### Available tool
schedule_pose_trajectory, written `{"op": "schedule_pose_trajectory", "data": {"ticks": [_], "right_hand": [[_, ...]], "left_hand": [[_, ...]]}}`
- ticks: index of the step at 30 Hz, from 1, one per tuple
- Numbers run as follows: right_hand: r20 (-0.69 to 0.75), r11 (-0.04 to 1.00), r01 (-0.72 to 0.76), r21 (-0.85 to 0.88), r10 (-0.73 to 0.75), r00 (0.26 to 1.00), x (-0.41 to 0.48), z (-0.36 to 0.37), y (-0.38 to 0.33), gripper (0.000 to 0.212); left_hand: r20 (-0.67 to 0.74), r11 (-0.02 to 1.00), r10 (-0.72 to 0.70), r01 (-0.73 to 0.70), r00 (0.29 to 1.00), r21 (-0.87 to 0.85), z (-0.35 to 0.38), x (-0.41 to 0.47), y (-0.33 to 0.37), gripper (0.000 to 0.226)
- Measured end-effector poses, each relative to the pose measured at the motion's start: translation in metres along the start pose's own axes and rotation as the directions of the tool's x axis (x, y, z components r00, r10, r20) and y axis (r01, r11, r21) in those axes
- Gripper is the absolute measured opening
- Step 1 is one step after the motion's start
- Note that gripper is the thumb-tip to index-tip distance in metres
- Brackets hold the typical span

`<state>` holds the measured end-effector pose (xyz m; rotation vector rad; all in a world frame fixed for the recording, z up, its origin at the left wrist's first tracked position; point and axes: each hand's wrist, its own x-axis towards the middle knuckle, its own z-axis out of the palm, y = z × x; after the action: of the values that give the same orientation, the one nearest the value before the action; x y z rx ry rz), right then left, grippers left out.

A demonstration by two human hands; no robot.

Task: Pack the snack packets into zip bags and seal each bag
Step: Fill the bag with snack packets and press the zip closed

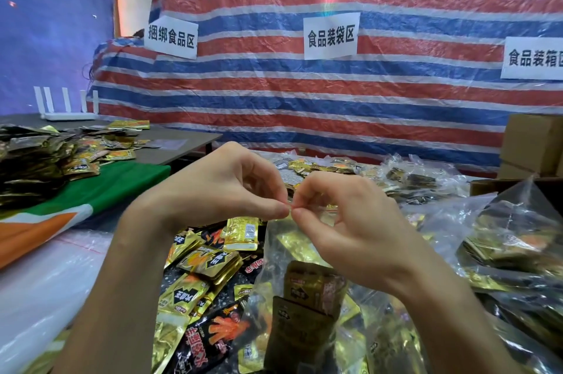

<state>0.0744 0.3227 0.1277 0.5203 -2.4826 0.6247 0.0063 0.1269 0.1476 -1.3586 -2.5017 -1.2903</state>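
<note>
A clear zip bag [292, 254] hangs in the middle of the view with gold and brown snack packets [307, 297] inside it. My left hand [225, 187] and my right hand [344, 215] meet at the bag's top edge, each pinching the zip strip between thumb and forefinger. The fingertips touch at about the centre of the strip. Below and to the left lies a heap of loose gold and black snack packets [204, 276].
Filled clear bags [515, 239] are piled at the right, with cardboard boxes [533, 145] behind them. A stack of flat empty bags [51, 276] lies at the left. More packets [45, 157] cover the far left table. A striped tarp [335, 105] with paper signs forms the back wall.
</note>
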Motion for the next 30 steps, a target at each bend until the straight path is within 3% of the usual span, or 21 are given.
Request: {"op": "schedule_pose_trajectory", "data": {"ticks": [7, 12, 17, 23, 27, 30], "right_hand": [[0.026, 0.994, -0.042, 0.105, 0.039, 0.999, 0.001, -0.003, 0.005, 0.014], [0.033, 0.992, -0.032, 0.125, 0.028, 0.999, 0.001, -0.004, 0.005, 0.01], [0.057, 0.986, -0.041, 0.162, 0.032, 0.998, 0.002, -0.005, 0.005, 0.006], [0.075, 0.986, -0.045, 0.161, 0.033, 0.997, 0.002, -0.004, 0.004, 0.006], [0.06, 0.988, -0.034, 0.15, 0.026, 0.998, 0.001, -0.003, 0.002, 0.009], [0.048, 0.99, -0.026, 0.137, 0.02, 0.999, 0.001, -0.002, 0.001, 0.011]], "left_hand": [[0.006, 0.998, 0.053, -0.053, 0.999, -0.025, 0.007, 0.004, -0.001, 0.008], [0.047, 0.995, 0.011, -0.007, 0.999, -0.096, 0.005, 0.005, -0.005, 0.002], [0.125, 0.979, -0.027, 0.052, 0.992, -0.196, -0.003, 0.0, -0.008, 0.013], [0.095, 0.984, -0.055, 0.07, 0.994, -0.163, -0.006, -0.002, -0.009, 0.016], [0.057, 0.994, -0.004, 0.011, 0.998, -0.111, -0.005, -0.003, -0.005, 0.002], [0.041, 0.996, 0.058, -0.055, 0.997, -0.063, -0.003, -0.003, -0.003, 0.013]]}}
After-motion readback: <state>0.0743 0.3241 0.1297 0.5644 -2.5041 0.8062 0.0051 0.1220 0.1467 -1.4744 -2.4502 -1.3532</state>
